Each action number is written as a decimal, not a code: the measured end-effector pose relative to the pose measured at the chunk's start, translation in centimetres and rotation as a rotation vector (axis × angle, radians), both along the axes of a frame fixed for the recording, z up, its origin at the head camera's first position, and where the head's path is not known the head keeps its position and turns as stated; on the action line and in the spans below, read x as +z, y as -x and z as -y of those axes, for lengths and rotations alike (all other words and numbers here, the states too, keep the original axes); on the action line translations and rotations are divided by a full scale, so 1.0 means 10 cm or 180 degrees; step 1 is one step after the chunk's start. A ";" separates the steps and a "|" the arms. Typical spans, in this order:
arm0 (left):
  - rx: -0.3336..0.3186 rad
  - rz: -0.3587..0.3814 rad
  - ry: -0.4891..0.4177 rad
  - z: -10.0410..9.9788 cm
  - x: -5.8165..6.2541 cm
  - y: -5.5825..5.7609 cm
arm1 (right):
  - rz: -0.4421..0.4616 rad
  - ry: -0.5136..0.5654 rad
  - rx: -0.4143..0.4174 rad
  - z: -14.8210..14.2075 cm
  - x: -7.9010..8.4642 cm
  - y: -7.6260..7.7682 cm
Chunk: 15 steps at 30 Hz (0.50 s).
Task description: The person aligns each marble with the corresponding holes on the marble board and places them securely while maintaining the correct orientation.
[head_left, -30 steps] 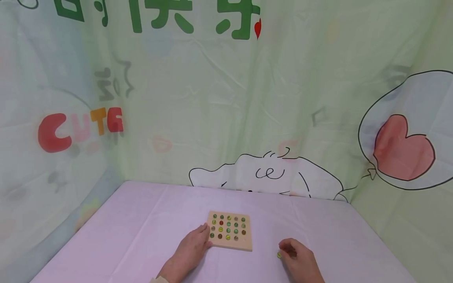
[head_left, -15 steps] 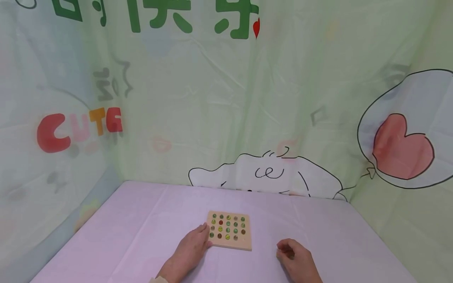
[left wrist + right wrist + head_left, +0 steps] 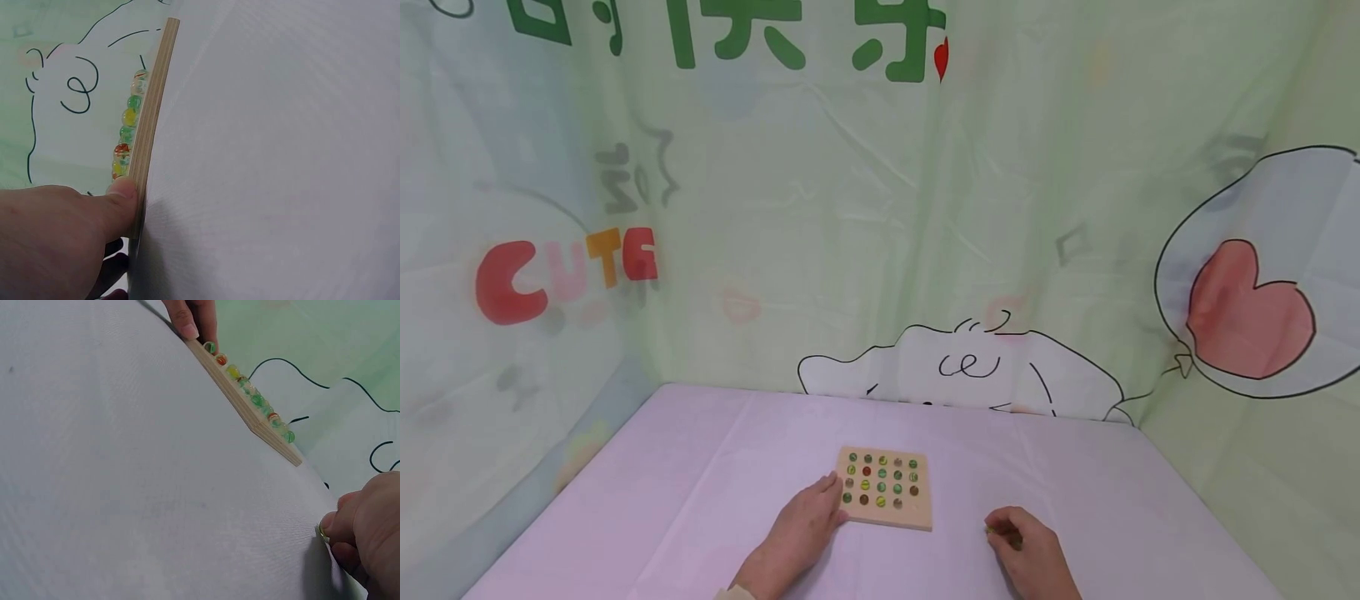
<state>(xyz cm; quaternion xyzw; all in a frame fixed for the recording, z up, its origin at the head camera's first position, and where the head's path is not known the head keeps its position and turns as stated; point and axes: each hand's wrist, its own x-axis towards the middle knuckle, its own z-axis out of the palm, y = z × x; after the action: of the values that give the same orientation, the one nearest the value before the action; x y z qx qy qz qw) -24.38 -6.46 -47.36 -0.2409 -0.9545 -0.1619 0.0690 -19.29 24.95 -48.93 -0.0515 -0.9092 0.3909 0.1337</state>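
Observation:
A square wooden board (image 3: pixel 887 521) lies flat on the table, with rows of glass marbles (image 3: pixel 882 473) in green, yellow, red-brown and clear seated on it. At its near right corner, the last spot in the rows shows bare wood. My left hand (image 3: pixel 801 521) grips the board's left side, thumb at the near left corner. To the right of the board, my right hand (image 3: pixel 1032 548) is low over the table, thumb and curled fingers pinching a small yellow-green marble (image 3: pixel 322 530). The fingers hide most of that marble.
A pale lilac cloth (image 3: pixel 737 450) covers the table. Behind it hangs a light green printed curtain (image 3: pixel 775 208) with a cartoon outline and a heart balloon. Another curtain (image 3: pixel 512 392) closes the left side.
The right hand's thumb and fingers have closed round the yellow-green marble, which showed at the fingertips a second ago. That hand has shifted slightly left. The left hand stays on the board.

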 end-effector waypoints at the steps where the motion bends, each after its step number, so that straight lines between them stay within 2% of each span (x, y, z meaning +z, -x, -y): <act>1: -0.0008 -0.0008 0.0002 0.00 0.00 0.00 | -0.0010 -0.0006 0.0006 0.00 0.00 0.00; 8: 0.0037 0.0056 -0.0034 0.00 0.01 0.01 | 0.0036 -0.0035 0.0000 0.01 0.02 0.00; 15: 0.0021 0.0012 -0.0045 0.00 -0.01 0.01 | 0.0073 -0.0075 -0.0041 0.02 0.03 0.01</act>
<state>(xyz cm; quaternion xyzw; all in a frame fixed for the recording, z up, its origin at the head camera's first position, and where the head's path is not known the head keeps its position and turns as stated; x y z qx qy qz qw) -24.51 -6.48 -47.41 -0.2369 -0.9542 -0.1689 0.0695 -19.41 24.75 -48.62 -0.0602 -0.9149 0.3787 0.1263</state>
